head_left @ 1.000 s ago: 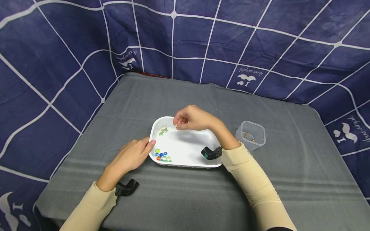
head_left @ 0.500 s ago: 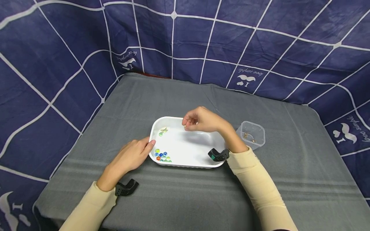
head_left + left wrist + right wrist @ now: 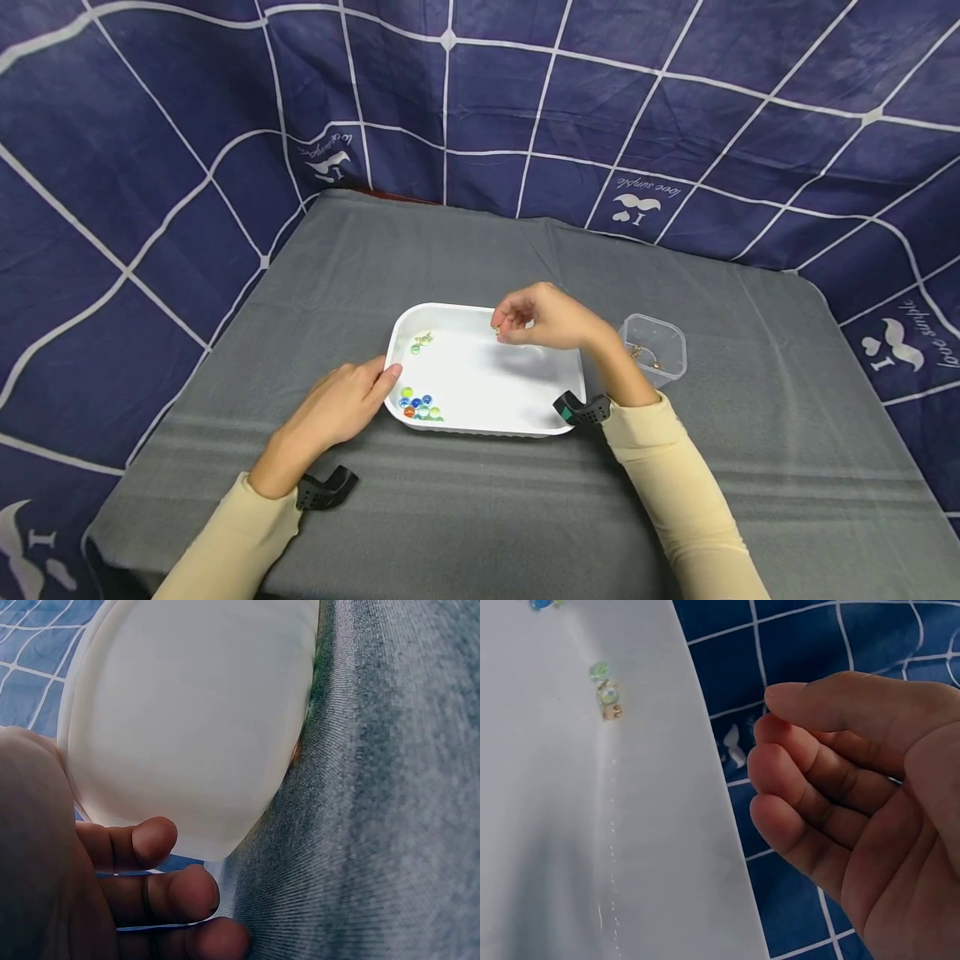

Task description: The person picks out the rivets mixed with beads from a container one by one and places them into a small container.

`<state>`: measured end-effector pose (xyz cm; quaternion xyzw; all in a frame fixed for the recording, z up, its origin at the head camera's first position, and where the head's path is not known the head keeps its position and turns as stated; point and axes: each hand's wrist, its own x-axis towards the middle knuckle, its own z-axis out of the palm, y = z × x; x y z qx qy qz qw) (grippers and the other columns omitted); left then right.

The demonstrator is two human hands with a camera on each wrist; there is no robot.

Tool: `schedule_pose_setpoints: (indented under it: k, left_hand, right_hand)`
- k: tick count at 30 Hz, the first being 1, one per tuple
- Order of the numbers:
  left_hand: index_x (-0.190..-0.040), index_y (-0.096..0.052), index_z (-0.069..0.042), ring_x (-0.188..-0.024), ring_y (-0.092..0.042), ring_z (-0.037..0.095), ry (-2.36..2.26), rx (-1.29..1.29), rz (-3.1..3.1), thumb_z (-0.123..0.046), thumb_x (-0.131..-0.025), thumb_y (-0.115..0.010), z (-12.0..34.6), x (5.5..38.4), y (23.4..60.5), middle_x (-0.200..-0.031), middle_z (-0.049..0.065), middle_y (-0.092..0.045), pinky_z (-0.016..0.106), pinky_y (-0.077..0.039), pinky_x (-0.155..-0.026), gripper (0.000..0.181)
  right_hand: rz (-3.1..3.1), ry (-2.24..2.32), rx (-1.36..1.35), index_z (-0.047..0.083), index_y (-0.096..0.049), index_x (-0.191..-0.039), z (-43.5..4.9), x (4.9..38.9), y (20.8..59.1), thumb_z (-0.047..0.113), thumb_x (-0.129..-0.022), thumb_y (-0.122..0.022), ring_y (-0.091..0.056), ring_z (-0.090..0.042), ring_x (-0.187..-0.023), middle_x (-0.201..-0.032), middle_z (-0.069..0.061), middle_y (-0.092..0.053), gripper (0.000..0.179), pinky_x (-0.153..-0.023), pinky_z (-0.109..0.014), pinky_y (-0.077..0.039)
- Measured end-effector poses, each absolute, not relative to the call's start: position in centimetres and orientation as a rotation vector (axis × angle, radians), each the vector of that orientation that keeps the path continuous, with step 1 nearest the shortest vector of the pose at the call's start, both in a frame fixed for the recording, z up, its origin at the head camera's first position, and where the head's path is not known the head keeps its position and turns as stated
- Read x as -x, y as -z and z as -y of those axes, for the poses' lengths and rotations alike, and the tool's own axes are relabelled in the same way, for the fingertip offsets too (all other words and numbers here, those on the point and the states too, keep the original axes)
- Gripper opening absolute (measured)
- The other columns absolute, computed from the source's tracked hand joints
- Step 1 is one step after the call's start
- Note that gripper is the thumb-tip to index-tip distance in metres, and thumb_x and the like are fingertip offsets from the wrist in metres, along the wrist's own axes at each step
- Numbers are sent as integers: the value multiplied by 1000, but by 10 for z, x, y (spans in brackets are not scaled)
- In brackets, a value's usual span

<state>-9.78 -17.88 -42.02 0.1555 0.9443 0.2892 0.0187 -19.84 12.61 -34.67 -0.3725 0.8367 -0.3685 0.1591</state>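
My left hand (image 3: pixel 341 406) grips the left end of a white tray (image 3: pixel 487 400), thumb on the rim; the left wrist view has several fingers by the tray's outer wall (image 3: pixel 195 735). Above the tray's far side, my right hand (image 3: pixel 543 317) pinches a small gold-coloured piece (image 3: pixel 497 330) between thumb and fingertips. That piece is hidden in the right wrist view, where the hand (image 3: pixel 840 780) has its fingers curled. Several coloured marbles (image 3: pixel 418 403) lie in the tray's near left corner. A greenish marble (image 3: pixel 416 349) and small gold-and-clear pieces (image 3: pixel 425 337) lie near the far left corner.
To the right of the tray stands a clear plastic box (image 3: pixel 667 342) with a few gold-coloured pieces (image 3: pixel 656 365) inside, partly behind the right forearm. Grey cloth (image 3: pixel 480 508) covers the table. A blue checked curtain (image 3: pixel 495 100) surrounds the back and sides.
My right hand has moved to the right above the tray, carrying the small gold-coloured piece toward the clear box. The left hand and the tray have stayed in place.
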Motion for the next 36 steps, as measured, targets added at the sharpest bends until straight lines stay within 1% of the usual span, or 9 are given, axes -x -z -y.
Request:
schedule_pose_setpoints:
  k: [7, 12, 15, 20, 25, 30, 36]
  left_hand:
    - [-110, -65, -3, -74, -60, 24, -889, -484, -2932, -33, -106, -43, 178, 98, 420, -89, 11, -68, 48, -45, -68, 38]
    - [-113, -65, -1, -76, -61, 24, -894, -488, -2922, -33, -107, -43, 179, 97, 419, -92, 11, -68, 49, -46, -69, 39]
    - [-115, -65, -1, -76, -61, 24, -894, -486, -2916, -33, -107, -42, 179, 97, 419, -93, 12, -69, 49, -46, -69, 40]
    - [-113, -65, -1, -75, -60, 23, -898, -491, -2919, -33, -107, -42, 179, 97, 420, -91, 11, -68, 48, -46, -68, 40]
    - [-113, -65, -2, -75, -60, 23, -904, -504, -2919, -34, -107, -41, 179, 98, 420, -90, 10, -68, 47, -46, -67, 40]
    - [-111, -65, -2, -73, -59, 22, -901, -488, -2915, -34, -107, -41, 179, 98, 419, -88, 9, -68, 46, -45, -66, 39]
    - [-111, -65, -2, -73, -59, 22, -898, -493, -2917, -33, -107, -42, 178, 98, 419, -88, 9, -68, 46, -45, -66, 39]
  right_hand:
    - [-2409, 1144, 1015, -1, -70, -95, -141, 195, 343, 1, -85, -73, -65, -16, -77, -81, 0, -69, 11, -76, -31, -52]
    - [-2432, 1197, 1011, -5, -70, -97, -150, 193, 343, -1, -85, -73, -65, -17, -77, -83, -4, -70, 13, -74, -30, -53]
    - [-2452, 1213, 1000, -5, -69, -97, -155, 190, 344, -1, -85, -72, -65, -16, -76, -85, -8, -71, 12, -73, -30, -53]
    - [-2461, 1269, 968, -5, -69, -95, -165, 187, 344, -3, -84, -73, -65, -14, -76, -85, -12, -71, 12, -74, -29, -53]
    - [-2422, 1356, 940, -9, -68, -95, -174, 186, 344, -6, -84, -73, -64, -14, -76, -84, -14, -70, 13, -73, -29, -53]
    - [-2416, 1395, 903, -11, -68, -95, -183, 185, 344, -6, -84, -73, -63, -13, -75, -84, -13, -68, 14, -73, -27, -52]
    - [-2455, 1409, 893, -7, -69, -93, -197, 182, 344, -6, -84, -74, -63, -14, -73, -81, -11, -67, 11, -70, -26, -52]
